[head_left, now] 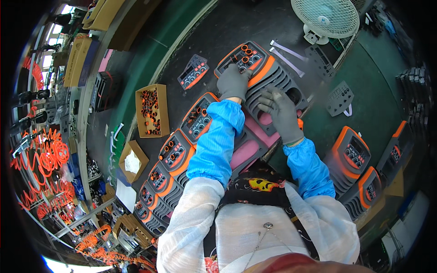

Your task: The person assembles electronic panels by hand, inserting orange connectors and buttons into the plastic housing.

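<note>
Your left arm (210, 148) reaches up from the bottom to the top middle of the frame. Your left hand (234, 83), in a grey glove, has its fingers bent down. Your right arm (310, 170) is bent, right of the middle. Your right hand (283, 115) points up and left, its fingers loose and a bit curled.

Beyond the large grey-and-orange plastic housing (272, 73), we could reach across the flat black desk (202, 36) up to the white round-caged fan (324, 20) at right. Nearer, thin white ribbon cables (287, 62) lie beside the housing, while the open brown cardboard box (164, 119) and small grey-and-orange panel (193, 73) narrow our way at left.
</note>
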Action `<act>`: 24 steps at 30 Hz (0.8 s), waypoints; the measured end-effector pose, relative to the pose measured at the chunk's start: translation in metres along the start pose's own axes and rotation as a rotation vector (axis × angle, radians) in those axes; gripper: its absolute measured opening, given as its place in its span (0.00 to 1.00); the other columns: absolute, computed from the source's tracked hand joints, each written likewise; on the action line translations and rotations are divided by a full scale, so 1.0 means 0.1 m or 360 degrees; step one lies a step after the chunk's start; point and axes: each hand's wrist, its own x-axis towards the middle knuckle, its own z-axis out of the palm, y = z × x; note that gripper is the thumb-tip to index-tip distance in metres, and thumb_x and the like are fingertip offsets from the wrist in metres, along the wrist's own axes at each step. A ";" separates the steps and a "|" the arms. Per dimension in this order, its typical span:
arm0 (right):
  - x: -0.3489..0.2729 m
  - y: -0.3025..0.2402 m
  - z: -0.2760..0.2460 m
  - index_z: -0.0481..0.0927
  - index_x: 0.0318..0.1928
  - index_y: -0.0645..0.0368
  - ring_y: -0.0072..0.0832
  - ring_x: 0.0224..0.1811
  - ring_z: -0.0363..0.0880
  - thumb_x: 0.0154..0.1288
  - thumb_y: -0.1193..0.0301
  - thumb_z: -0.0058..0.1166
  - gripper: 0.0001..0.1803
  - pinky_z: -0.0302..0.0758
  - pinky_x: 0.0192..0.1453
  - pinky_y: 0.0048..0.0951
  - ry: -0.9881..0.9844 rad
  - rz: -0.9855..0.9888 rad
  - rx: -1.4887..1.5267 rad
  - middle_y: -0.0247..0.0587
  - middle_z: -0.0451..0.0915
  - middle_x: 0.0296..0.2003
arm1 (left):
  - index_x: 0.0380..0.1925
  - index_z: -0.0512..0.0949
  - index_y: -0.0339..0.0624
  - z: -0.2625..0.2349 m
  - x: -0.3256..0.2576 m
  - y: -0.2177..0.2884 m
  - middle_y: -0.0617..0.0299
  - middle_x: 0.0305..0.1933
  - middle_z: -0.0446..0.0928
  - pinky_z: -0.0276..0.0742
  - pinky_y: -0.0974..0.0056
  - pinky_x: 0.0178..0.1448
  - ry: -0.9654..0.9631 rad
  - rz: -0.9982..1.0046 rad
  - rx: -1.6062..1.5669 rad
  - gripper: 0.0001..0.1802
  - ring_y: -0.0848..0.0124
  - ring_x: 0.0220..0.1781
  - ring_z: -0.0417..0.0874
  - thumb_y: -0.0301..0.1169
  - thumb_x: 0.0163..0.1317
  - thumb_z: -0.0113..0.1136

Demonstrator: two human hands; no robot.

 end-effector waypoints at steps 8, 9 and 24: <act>-0.76 -0.03 -0.53 0.72 0.53 0.64 0.33 0.43 0.78 0.70 0.68 0.46 0.16 0.77 0.48 0.32 0.0275 -0.0115 -0.0363 0.45 0.77 0.44 | 0.34 0.81 0.37 0.12 0.11 -0.12 0.46 0.34 0.81 0.77 0.53 0.42 -0.0076 0.0209 0.0179 0.24 0.53 0.38 0.83 0.49 0.53 0.59; -0.93 -0.09 -0.69 0.72 0.53 0.64 0.33 0.43 0.78 0.70 0.68 0.46 0.16 0.77 0.48 0.32 0.0390 -0.0162 -0.0344 0.45 0.77 0.44 | 0.34 0.82 0.36 0.13 0.04 -0.09 0.47 0.32 0.82 0.77 0.54 0.41 -0.0115 0.0287 0.0088 0.22 0.55 0.36 0.84 0.47 0.53 0.60; -2.60 0.06 -2.30 0.75 0.51 0.57 0.42 0.57 0.68 0.61 0.62 0.45 0.20 0.61 0.64 0.48 0.2006 -0.0876 -0.3013 0.44 0.72 0.49 | 0.37 0.76 0.43 1.41 -2.23 2.27 0.54 0.32 0.78 0.75 0.55 0.39 -0.0724 0.2010 -0.0779 0.13 0.56 0.34 0.80 0.38 0.57 0.62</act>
